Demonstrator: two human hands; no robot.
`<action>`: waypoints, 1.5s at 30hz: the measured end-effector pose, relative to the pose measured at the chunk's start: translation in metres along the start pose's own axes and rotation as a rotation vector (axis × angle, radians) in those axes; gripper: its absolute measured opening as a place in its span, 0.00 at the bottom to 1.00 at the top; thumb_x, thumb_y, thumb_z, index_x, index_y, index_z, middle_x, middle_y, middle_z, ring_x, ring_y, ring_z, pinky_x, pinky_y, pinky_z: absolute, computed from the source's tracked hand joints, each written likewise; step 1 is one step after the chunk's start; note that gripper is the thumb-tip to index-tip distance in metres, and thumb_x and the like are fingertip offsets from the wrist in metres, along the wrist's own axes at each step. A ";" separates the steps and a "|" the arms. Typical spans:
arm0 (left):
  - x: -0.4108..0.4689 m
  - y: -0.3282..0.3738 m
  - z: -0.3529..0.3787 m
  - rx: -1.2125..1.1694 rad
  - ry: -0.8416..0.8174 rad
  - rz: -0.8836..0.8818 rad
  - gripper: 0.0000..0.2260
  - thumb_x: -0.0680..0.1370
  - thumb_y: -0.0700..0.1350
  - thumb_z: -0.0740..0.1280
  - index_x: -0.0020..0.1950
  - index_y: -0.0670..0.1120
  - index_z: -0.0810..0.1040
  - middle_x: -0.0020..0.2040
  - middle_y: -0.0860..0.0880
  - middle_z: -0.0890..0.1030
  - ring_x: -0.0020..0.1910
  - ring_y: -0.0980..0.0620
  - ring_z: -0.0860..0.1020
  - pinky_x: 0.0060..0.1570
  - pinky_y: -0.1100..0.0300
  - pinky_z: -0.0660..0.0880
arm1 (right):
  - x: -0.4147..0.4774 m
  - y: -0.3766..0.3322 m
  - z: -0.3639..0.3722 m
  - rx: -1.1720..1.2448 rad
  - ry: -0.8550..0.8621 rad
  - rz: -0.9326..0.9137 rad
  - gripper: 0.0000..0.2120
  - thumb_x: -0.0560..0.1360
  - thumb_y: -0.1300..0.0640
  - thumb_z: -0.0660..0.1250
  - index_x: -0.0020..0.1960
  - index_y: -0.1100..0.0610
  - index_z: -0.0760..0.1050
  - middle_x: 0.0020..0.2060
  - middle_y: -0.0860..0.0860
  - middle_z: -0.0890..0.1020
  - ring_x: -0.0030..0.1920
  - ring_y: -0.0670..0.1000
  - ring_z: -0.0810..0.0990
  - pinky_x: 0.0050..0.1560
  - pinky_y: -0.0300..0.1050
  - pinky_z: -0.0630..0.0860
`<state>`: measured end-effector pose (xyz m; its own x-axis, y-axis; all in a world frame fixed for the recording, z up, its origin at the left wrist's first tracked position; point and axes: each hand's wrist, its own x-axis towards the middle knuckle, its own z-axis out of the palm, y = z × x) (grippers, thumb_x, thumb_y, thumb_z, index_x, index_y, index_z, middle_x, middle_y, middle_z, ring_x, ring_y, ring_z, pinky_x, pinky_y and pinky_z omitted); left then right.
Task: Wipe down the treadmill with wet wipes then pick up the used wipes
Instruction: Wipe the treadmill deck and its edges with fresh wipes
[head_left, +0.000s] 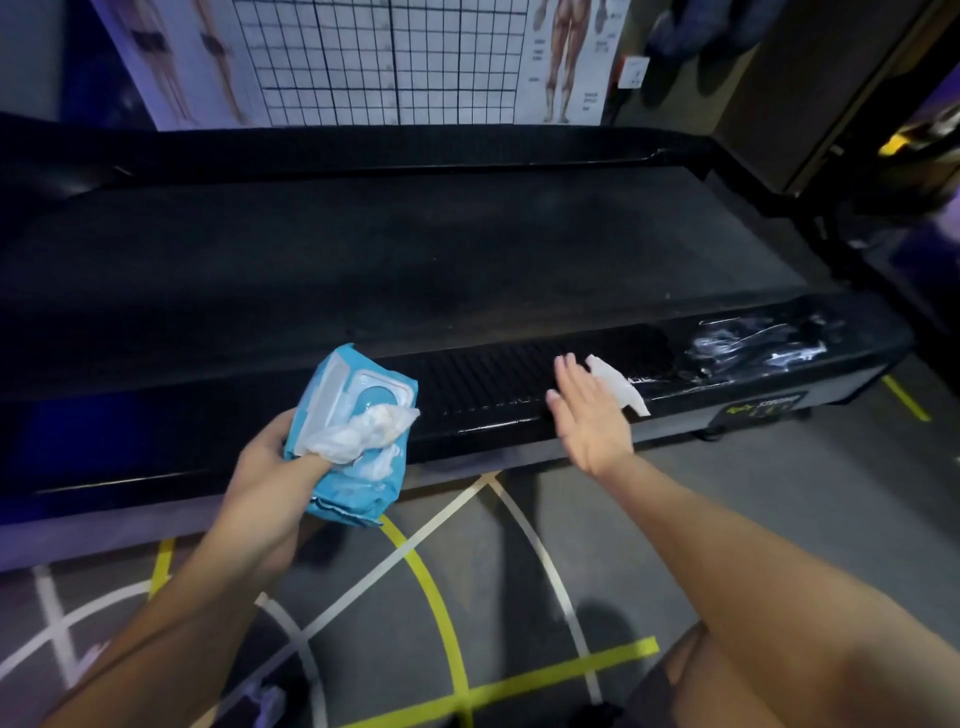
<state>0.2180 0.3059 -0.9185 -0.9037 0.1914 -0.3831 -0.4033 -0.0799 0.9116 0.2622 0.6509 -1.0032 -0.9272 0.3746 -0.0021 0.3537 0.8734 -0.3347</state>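
The black treadmill (415, 270) stretches across the view, its ribbed near side rail (519, 384) wet and shiny toward the right end. My right hand (589, 410) lies flat with straight fingers on that rail, pressing a white wet wipe (618, 384) that sticks out beyond my fingers. My left hand (270, 462) grips a light-blue pack of wet wipes (353, 415) with its lid open. Crumpled white wipes (363, 436) bunch at the pack's opening, under my left thumb.
A grid panel and anatomy posters (384, 57) stand behind the treadmill. The grey floor (467, 597) in front carries yellow and white tape lines. Dark equipment frames (857, 218) rise at the right. My knee shows at the bottom right.
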 end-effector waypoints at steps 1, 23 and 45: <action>0.002 0.001 0.005 0.016 0.000 0.001 0.20 0.76 0.35 0.75 0.66 0.47 0.81 0.57 0.42 0.87 0.55 0.39 0.86 0.58 0.40 0.81 | -0.006 -0.015 0.000 0.084 -0.028 -0.029 0.27 0.86 0.50 0.52 0.80 0.62 0.55 0.76 0.58 0.66 0.76 0.57 0.64 0.75 0.46 0.55; 0.093 0.129 0.195 0.148 0.060 0.142 0.19 0.75 0.32 0.73 0.64 0.44 0.79 0.51 0.43 0.86 0.45 0.46 0.87 0.34 0.55 0.83 | 0.022 -0.071 0.001 0.351 -0.086 -0.159 0.33 0.77 0.68 0.59 0.80 0.53 0.61 0.81 0.47 0.57 0.74 0.50 0.69 0.71 0.43 0.69; 0.052 0.053 0.077 0.013 -0.083 0.081 0.17 0.78 0.34 0.73 0.64 0.48 0.83 0.55 0.47 0.88 0.55 0.47 0.87 0.56 0.50 0.81 | -0.005 -0.029 0.003 -0.058 -0.182 -0.155 0.39 0.80 0.35 0.33 0.82 0.57 0.51 0.82 0.50 0.50 0.81 0.48 0.42 0.79 0.45 0.37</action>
<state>0.1610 0.3866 -0.8787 -0.9181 0.2655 -0.2944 -0.3268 -0.0862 0.9412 0.2567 0.6230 -0.9966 -0.9761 0.1768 -0.1263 0.2067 0.9347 -0.2892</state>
